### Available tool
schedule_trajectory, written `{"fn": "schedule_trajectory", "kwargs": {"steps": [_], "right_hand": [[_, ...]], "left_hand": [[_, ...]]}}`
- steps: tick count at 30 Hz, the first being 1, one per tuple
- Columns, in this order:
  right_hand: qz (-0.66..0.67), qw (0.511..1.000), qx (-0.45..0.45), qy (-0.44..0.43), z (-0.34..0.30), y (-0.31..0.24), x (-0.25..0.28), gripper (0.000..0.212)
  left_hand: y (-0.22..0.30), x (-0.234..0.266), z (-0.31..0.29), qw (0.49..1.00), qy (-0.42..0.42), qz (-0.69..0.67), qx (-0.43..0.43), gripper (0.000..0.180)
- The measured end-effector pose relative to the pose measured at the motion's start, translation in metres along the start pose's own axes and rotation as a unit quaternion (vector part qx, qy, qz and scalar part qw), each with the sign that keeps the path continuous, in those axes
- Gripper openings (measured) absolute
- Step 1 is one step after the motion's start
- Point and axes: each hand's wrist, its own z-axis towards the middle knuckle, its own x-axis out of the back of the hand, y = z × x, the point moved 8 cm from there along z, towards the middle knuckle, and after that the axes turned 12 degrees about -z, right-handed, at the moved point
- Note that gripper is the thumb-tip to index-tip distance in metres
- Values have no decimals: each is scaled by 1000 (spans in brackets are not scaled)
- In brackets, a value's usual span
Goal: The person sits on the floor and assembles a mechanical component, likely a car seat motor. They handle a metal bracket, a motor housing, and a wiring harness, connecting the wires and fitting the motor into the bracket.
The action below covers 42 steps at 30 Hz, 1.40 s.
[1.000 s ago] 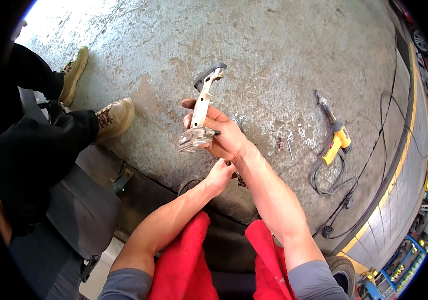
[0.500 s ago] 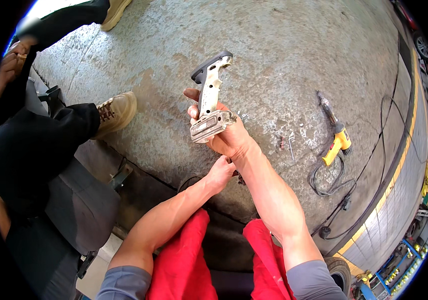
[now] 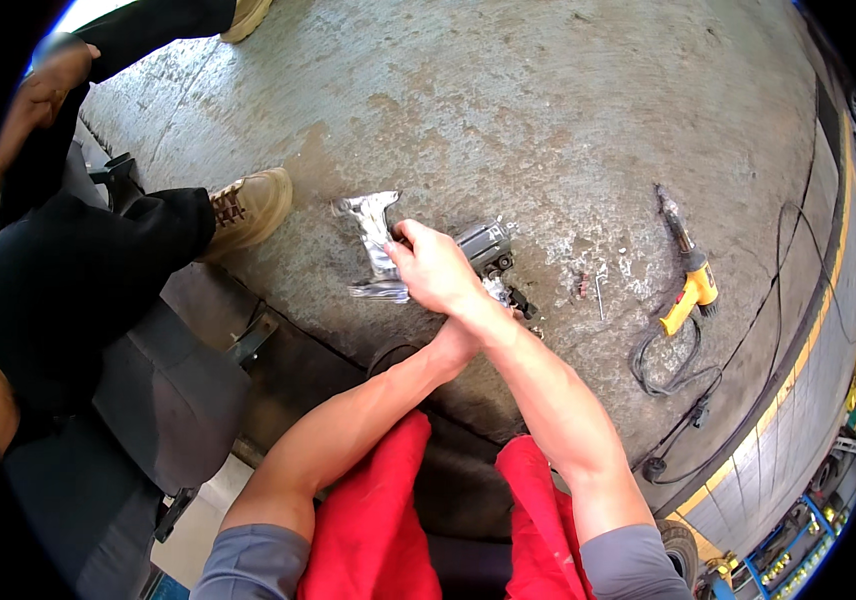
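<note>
- The concrete floor (image 3: 548, 110) stretches forward from the hands, giving room ahead; on the left, the grey seat (image 3: 163, 420) and the other person's black trousers (image 3: 88, 290) bound the space.
- On the right, a yellow stripe (image 3: 786, 385) marks the floor's curving border; the near side ends at a dark seam by the red trouser legs (image 3: 378, 510).
- The right hand (image 3: 435, 268) has bent fingers at the right side of a pale tool handle (image 3: 373, 235); the handle is blurred, so I cannot tell whether it is gripped.
- The left hand (image 3: 458, 345) lies under the right wrist, its fingers hidden; I cannot tell what it holds.
- One dark grey metal part (image 3: 485, 245) shows just beyond the right hand, with one black piece (image 3: 520, 304) near it.
- Counted on the floor to the right: one yellow power tool (image 3: 690, 295), one thin bent metal key (image 3: 601, 297), one looped cord (image 3: 663, 375).
- One tyre (image 3: 680, 548) shows at lower right, and two tan boots (image 3: 253, 212) at left.
- Compared with half a second ago, the handle sits lower and farther left, and the grey part has come into sight; the yellow tool lies in the same spot beside the key.
</note>
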Motion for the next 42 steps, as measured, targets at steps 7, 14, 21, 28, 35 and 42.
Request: {"fn": "schedule_trajectory", "kwargs": {"steps": [7, 14, 21, 28, 35, 42], "right_hand": [[-82, 995, -43, -46, -5, 14, -46, 24], [-27, 997, 58, 54, -34, -15, 8, 30], [38, 978, -153, 134, -140, 90, 113, 33], [54, 957, -253, 134, -231, 143, 96, 39], [49, 967, -235, 80, -234, 125, 72, 55], [-11, 967, -219, 132, -262, 142, 88, 73]], "left_hand": [[-29, 17, 7, 996, 42, -16, 83, 21], [-57, 41, 21, 994, -94, -4, 51, 46], [-13, 4, -3, 994, 64, 11, 83, 38], [-18, 7, -4, 994, 50, -29, 96, 33], [-5, 2, -6, 994, 71, -38, 80, 32], [-12, -29, -5, 993, 54, -22, 104, 33]]}}
